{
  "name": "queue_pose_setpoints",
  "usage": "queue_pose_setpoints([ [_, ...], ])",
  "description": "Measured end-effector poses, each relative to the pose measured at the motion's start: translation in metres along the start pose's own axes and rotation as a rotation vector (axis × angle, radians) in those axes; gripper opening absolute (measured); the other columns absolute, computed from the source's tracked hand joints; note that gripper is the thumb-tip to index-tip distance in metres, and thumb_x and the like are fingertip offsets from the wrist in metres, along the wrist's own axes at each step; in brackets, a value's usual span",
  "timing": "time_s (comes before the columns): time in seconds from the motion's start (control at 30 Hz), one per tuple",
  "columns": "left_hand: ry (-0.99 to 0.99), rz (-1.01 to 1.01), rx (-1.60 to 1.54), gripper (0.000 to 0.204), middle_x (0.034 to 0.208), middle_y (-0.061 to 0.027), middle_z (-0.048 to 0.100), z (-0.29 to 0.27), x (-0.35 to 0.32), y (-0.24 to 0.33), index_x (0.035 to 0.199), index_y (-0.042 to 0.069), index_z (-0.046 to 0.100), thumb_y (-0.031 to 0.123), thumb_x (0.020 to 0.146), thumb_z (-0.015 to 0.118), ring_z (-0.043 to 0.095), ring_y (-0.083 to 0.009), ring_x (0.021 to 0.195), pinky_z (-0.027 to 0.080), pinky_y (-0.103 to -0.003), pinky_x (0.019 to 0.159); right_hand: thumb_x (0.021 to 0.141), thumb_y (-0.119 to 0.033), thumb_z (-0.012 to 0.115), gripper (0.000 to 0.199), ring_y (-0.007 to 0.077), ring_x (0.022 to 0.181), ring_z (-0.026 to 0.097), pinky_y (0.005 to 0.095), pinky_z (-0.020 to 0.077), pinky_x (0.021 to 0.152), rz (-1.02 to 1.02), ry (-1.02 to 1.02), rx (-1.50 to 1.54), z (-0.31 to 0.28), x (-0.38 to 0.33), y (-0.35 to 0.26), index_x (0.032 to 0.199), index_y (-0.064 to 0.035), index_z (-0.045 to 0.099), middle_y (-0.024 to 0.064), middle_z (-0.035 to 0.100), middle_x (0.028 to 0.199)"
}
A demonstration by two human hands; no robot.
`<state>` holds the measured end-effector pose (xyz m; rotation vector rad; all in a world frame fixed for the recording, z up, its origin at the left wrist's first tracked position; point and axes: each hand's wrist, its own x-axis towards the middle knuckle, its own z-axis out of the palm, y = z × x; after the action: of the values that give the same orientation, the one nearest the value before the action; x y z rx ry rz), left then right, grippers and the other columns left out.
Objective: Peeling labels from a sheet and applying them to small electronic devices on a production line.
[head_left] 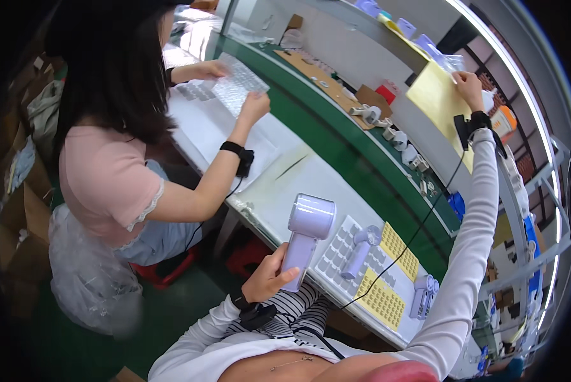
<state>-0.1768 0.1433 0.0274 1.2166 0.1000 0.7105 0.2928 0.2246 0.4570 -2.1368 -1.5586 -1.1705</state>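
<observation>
In my left hand (267,277) is a lavender handheld fan (313,215), held upright by its handle with the round head on top. My right hand (470,88) is raised to the shelf at the upper right, fingers curled beside a piece of clear plastic (451,62). What lies between those fingertips is too small to tell. A yellow sheet (433,95) hangs just below that hand. On the table, another lavender fan (360,253) lies on a white tray of small pieces (336,249). More lavender parts (423,296) stand near the table's right end.
Yellow dotted sheets (382,299) lie beside the tray. To my left a seated co-worker (113,172) holds a clear sheet (237,79) over the white table (266,191). White devices (396,139) line the green bench behind. A black cable (419,232) runs from my right wrist across the table.
</observation>
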Motion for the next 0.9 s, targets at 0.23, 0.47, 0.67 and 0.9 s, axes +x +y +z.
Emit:
queue_pose_setpoints([
  [0.23, 0.068, 0.027, 0.114, 0.049, 0.085, -0.0099, 0.053, -0.012, -0.010, 0.014, 0.119, -0.004, 0.039, 0.032, 0.087, 0.052, 0.049, -0.0128, 0.075, 0.042, -0.027, 0.070, 0.083, -0.044, 0.052, 0.041, 0.0355, 0.087, 0.063, 0.0413, 0.0482, 0.078, 0.021, -0.076, -0.144, 0.026, 0.021, 0.012, 0.095, -0.0085, 0.068, 0.0191, 0.066, 0.087],
  [0.47, 0.096, -0.004, 0.188, 0.047, 0.085, -0.0089, 0.051, -0.024, -0.025, 0.032, 0.116, -0.003, 0.041, 0.034, 0.089, 0.052, 0.049, -0.0132, 0.077, 0.042, -0.026, 0.072, 0.080, -0.027, 0.059, 0.030, 0.0273, 0.074, 0.065, 0.0342, 0.0487, 0.071, 0.012, -0.083, 0.084, 0.032, 0.023, 0.034, 0.092, -0.0014, 0.068, 0.0161, 0.067, 0.078],
  [0.67, 0.032, -0.012, 0.145, 0.044, 0.088, -0.0059, 0.055, -0.018, -0.031, 0.033, 0.122, -0.001, 0.038, 0.027, 0.090, 0.051, 0.053, -0.0097, 0.077, 0.045, -0.025, 0.071, 0.078, -0.026, 0.062, 0.029, 0.0249, 0.070, 0.064, 0.0330, 0.0484, 0.068, 0.089, -0.126, 0.108, 0.046, 0.036, 0.040, 0.088, 0.0001, 0.068, 0.0155, 0.066, 0.076],
  [0.9, -0.042, -0.115, 0.261, 0.046, 0.084, -0.0063, 0.056, -0.023, -0.035, 0.041, 0.121, -0.003, 0.039, 0.029, 0.090, 0.051, 0.052, -0.0107, 0.076, 0.043, -0.025, 0.071, 0.076, -0.035, 0.064, 0.039, 0.0335, 0.086, 0.061, 0.0395, 0.0457, 0.075, 0.105, -0.045, -0.016, 0.062, 0.057, 0.062, 0.089, 0.0014, 0.059, 0.0213, 0.063, 0.087],
])
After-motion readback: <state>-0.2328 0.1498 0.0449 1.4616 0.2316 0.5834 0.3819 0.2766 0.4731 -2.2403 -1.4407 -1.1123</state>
